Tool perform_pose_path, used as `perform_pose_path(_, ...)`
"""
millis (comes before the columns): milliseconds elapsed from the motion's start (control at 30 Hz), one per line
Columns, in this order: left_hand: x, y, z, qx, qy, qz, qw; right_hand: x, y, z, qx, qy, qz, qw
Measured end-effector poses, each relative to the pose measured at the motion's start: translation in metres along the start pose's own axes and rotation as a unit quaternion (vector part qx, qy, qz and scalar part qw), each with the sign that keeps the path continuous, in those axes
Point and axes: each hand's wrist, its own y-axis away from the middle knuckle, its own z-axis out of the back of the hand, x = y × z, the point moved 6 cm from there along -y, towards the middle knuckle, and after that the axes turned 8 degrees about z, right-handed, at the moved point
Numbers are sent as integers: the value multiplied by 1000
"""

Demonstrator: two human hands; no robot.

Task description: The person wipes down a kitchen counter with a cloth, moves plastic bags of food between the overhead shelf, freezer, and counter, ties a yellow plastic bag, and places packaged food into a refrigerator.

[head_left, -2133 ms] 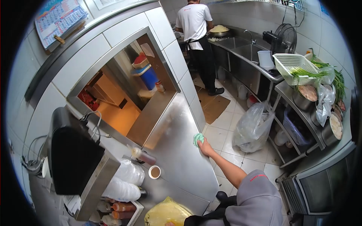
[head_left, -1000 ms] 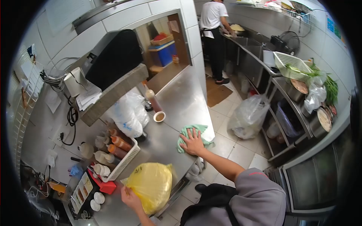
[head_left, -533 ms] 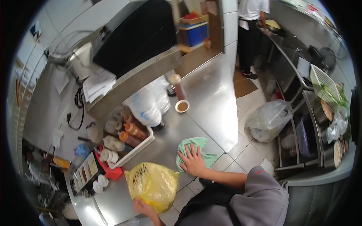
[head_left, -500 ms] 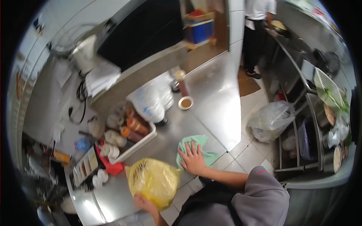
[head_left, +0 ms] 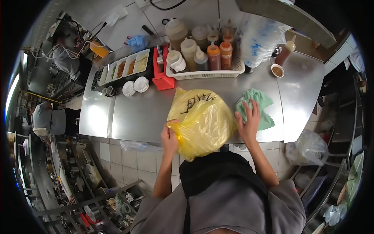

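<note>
A full yellow plastic bag (head_left: 204,124) with black handwriting is in front of my body, at the near edge of the steel counter (head_left: 136,113). My left hand (head_left: 170,138) is closed on the bag's gathered plastic at its left side. To the right of the bag, a crumpled green cloth (head_left: 259,107) lies on the counter. My right hand (head_left: 248,120) rests at the cloth's left part with fingers spread, close to the bag's right side. Whatever the bag contains is hidden.
Behind the bag stands a white basket (head_left: 210,74) of sauce bottles beside a red holder (head_left: 161,74). Small white dishes (head_left: 141,84) and a topping tray (head_left: 126,68) are left. A sauce cup (head_left: 277,70) and squeeze bottle (head_left: 285,50) stand right. Co-workers (head_left: 52,117) are at left.
The view has swung round to the left, showing more of the counter's left side. My left hand still grips the bag. My right hand has shifted from the cloth's middle toward its left part.
</note>
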Motion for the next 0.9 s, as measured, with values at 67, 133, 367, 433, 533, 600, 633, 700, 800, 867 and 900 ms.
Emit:
perform_pose_path(67, 5, -5, 16, 23, 26, -2, 999, 41, 12, -10, 46, -123, 39, 991)
perform_pose_path(133, 10, -14, 32, 61, 27, -4, 998, 73, 11, -12, 7, -28, 7, 1000)
perform_pose_path(367, 5, -22, 26, 187, 53, 27, 981, 54, -2, -70, -1, 6, -71, 997)
perform_pose_path(433, 12, -33, 32, 179, 59, 50, 981, 58, -18, -72, 3, 2, -71, 997)
perform_pose_path(533, 14, -49, 33, 211, 84, 30, 973, 111, -19, -52, -97, 57, 28, 993)
perform_pose_path(600, 10, -48, 36, 199, 75, 9, 977, 144, 5, -54, -54, -63, 3, 996)
perform_pose_path(633, -2, -47, 40, 182, 55, -15, 982, 160, 18, -63, -13, -141, -23, 990)
perform_pose_path(700, -23, -43, 50, 127, -9, -107, 986, 190, 27, -71, -25, -176, 13, 984)
perform_pose_path(800, -35, -26, 69, 102, -101, -163, 976, 200, 18, -63, -70, -102, 77, 989)
perform_pose_path(867, -16, -12, 62, 218, -133, -23, 967, 206, 5, -52, -35, -53, 160, 985)
perform_pose_path(900, -7, -2, 59, 275, -149, 46, 949, 204, 4, -61, 22, -110, 157, 981)
